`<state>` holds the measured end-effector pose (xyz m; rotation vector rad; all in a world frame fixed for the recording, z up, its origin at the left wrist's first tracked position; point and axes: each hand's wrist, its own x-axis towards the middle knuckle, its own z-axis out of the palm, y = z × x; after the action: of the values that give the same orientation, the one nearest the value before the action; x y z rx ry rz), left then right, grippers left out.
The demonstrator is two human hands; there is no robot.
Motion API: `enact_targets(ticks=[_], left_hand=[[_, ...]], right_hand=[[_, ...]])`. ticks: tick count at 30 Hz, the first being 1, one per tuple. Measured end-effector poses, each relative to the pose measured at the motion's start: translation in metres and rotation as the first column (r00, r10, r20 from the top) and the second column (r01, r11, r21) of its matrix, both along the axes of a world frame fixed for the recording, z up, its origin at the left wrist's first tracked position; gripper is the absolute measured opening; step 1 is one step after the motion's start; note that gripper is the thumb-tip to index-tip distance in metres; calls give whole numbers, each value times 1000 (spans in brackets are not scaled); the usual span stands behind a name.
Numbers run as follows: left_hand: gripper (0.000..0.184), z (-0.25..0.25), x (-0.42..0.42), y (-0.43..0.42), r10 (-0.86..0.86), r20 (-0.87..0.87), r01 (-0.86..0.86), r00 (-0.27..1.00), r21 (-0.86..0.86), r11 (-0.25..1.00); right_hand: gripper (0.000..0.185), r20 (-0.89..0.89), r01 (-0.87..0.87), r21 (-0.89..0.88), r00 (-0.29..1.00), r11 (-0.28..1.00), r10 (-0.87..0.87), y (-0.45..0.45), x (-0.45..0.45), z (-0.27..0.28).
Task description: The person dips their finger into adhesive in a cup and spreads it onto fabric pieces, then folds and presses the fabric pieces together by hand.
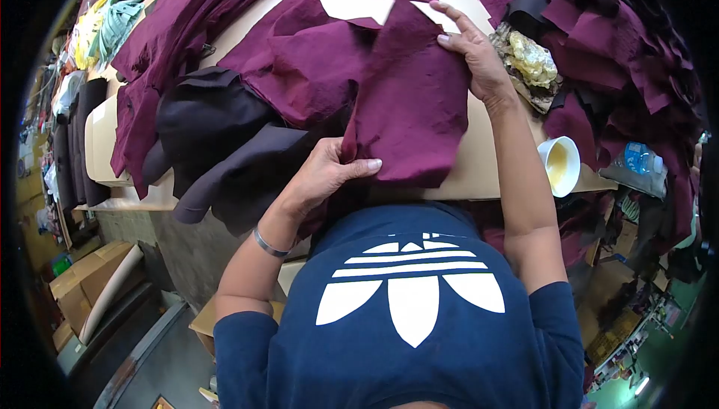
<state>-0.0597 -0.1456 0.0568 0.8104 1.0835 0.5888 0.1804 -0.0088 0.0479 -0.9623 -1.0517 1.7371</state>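
Note:
A maroon fabric piece [412,102] lies over the table's front part, between my hands. My left hand [326,177] pinches its lower left edge, thumb on top. At the piece's upper right edge is my right hand [475,53], fingers apart, with thumb and fingertips touching the cloth. More maroon cloth [307,64] is bunched to the left of the piece. Black fabric [217,117] is heaped left of my left hand and hangs over the table's front edge.
A white cup [559,166] with yellowish liquid stands near the right front edge of the table [479,147]. Behind it lies a crumpled yellowish plastic bundle [530,61]. Maroon pieces [599,42] are piled at the right, beside a clear bottle [636,168]. Cardboard boxes [86,282] sit lower left.

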Motion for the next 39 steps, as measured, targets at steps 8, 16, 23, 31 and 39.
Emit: enact_targets(ticks=[8, 16, 23, 31, 39], left_hand=[[34, 6, 2, 2, -161, -24, 162, 987, 60, 985], [28, -43, 13, 16, -51, -114, 47, 992, -35, 998], [32, -16, 13, 7, -240, -362, 322, 901, 185, 928], [26, -53, -1, 50, 35, -270, 119, 962, 533, 837], [31, 121, 1, 159, 343, 443, -528, 829, 416, 740]], right_hand=[[63, 21, 144, -3, 989, 990, -144, -9, 3, -26], [90, 883, -149, 430, 276, 890, -380, -33, 12, -40], [66, 581, 69, 565, 674, 823, -455, -36, 10, -66], [36, 426, 29, 834, 601, 551, -677, -30, 5, 19], [68, 206, 300, 489, 873, 819, -442, -57, -34, -28]])
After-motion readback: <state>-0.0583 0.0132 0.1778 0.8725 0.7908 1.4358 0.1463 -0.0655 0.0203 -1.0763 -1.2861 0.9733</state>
